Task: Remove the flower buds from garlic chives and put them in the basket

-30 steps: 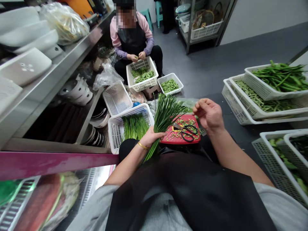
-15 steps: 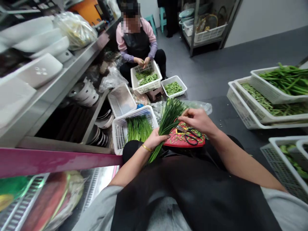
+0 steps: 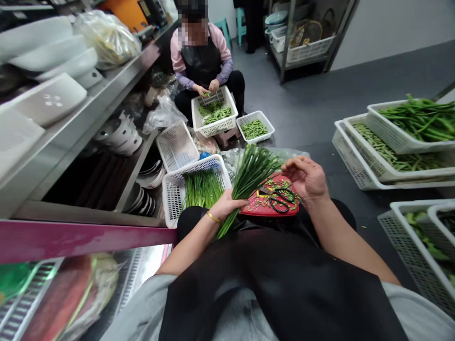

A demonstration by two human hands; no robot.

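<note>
My left hand (image 3: pixel 227 207) is wrapped round a bunch of green flowering chives (image 3: pixel 250 173), its tips fanning up and to the right. At the right edge of those tips is my right hand (image 3: pixel 307 177), its fingers curled together; what they pinch, if anything, is too small to tell. Below the hands, black-handled scissors (image 3: pixel 281 199) lie on a red board (image 3: pixel 261 206) strewn with green trimmings. More chives (image 3: pixel 203 188) lie in a white basket (image 3: pixel 167 199) just left of my left hand.
A co-worker (image 3: pixel 202 57) sits ahead, hands over a white basket (image 3: pixel 215 128) of green pods. Beside it stands a smaller basket (image 3: pixel 256 139). Stacked baskets of green beans (image 3: pixel 419 118) stand at right. A metal shelf (image 3: pixel 117 85) with white dishes runs along the left.
My right hand has moved right, from over the chive tips to their outer edge. My left hand keeps its grip on the bunch. The view has shifted slightly.
</note>
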